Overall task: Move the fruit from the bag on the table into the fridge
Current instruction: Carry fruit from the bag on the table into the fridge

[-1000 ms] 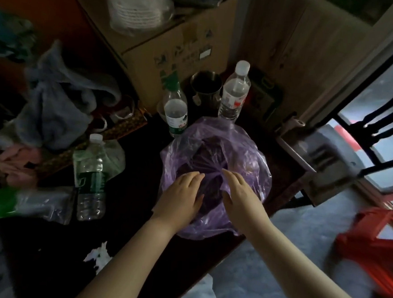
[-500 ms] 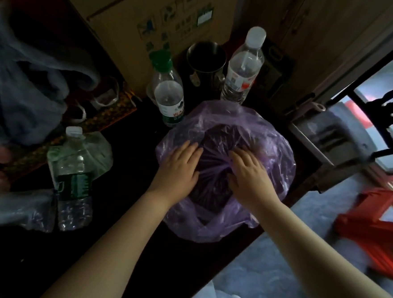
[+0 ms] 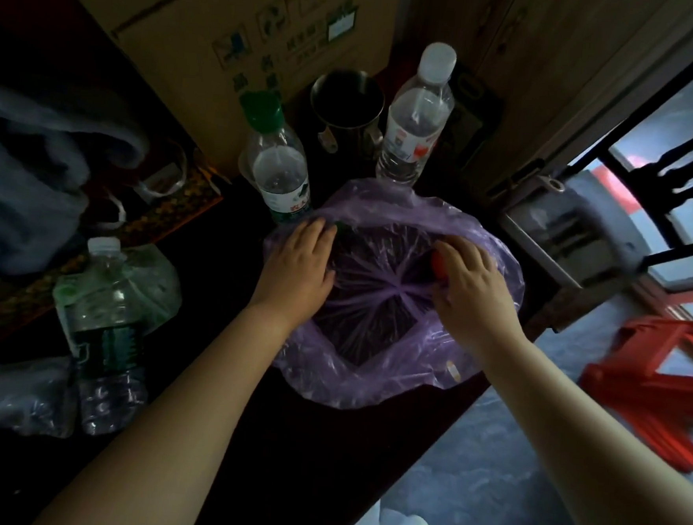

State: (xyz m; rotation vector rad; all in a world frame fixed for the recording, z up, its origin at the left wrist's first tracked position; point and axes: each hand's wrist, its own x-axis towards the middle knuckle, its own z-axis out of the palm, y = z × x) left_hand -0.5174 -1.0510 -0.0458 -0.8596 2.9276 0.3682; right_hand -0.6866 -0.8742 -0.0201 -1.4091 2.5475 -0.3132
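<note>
A translucent purple plastic bag (image 3: 369,387) sits on the dark table (image 3: 219,294) near its right edge. Its mouth is spread wide and its bottom shows stretched pleats. My left hand (image 3: 299,263) holds the bag's left rim with the fingers curled over the edge. On the right rim, my right hand (image 3: 470,287) grips the plastic. A red fruit (image 3: 438,264) peeks out beside my right fingers inside the bag. Something green (image 3: 342,228) shows at my left fingertips. No fridge is in view.
Just behind the bag stand a green-capped bottle (image 3: 279,167), a metal mug (image 3: 347,106) and a white-capped bottle (image 3: 418,115), with a cardboard box (image 3: 238,29) beyond. Another bottle (image 3: 102,327) and grey cloth (image 3: 26,182) lie left. A red stool (image 3: 656,386) stands on the floor right.
My hands moved from the gathered middle of the bag outward to its left and right rims, pulling the mouth open. A red fruit has come into sight.
</note>
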